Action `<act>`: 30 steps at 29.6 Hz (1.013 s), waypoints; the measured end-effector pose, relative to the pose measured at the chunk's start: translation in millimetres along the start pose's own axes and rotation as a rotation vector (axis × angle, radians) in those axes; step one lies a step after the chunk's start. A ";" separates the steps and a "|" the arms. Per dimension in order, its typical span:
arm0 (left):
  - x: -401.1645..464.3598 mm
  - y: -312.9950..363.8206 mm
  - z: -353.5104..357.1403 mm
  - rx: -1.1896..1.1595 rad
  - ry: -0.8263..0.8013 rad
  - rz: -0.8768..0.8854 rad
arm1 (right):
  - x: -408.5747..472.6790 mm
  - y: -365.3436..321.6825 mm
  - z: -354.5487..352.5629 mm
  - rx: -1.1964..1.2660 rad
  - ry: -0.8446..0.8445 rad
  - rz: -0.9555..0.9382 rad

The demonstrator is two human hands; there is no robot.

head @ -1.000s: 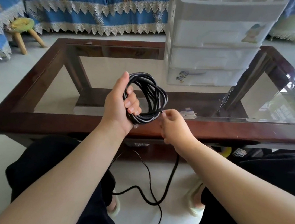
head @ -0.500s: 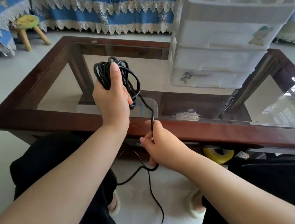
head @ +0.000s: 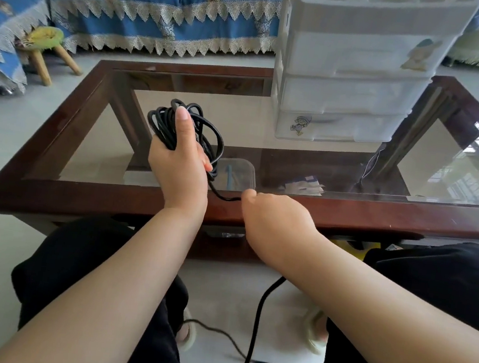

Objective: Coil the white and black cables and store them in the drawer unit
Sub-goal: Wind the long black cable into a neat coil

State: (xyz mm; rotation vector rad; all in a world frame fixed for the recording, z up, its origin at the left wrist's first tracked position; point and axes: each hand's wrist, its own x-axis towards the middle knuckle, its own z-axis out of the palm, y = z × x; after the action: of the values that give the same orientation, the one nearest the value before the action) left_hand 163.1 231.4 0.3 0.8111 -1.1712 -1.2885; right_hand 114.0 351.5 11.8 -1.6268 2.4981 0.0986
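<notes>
My left hand [head: 179,165] grips a bundle of coiled black cable [head: 164,125] above the near part of the glass table, thumb lying up across the loops. From the bundle a strand runs right to my right hand [head: 276,218], whose curled fingers hold it over the table's front rail. Below that hand the loose end of the cable [head: 259,312] hangs to the floor between my knees. The white drawer unit [head: 353,63] stands on the far right of the table, drawers closed. No white cable shows.
The wood-framed glass coffee table [head: 87,197] fills the middle. Under the glass lie a clear plastic box [head: 239,175] and some papers [head: 303,185]. A blue sofa [head: 162,8] and a small stool [head: 43,45] stand behind.
My left hand turned the coil over and shifted it left. My right hand slid down the strand, then rose again to the table's front rail, drawing more cable toward the bundle.
</notes>
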 end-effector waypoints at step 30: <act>-2.2 -7.6 -5.7 0.079 -1.252 -0.925 | 32.5 55.3 -42.9 0.617 0.117 -0.071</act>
State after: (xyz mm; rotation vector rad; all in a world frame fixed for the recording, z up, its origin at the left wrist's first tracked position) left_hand 166.6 231.5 -8.8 0.5596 -1.8833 -2.7425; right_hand 46.5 338.6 46.8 -1.4689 2.2143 -0.7181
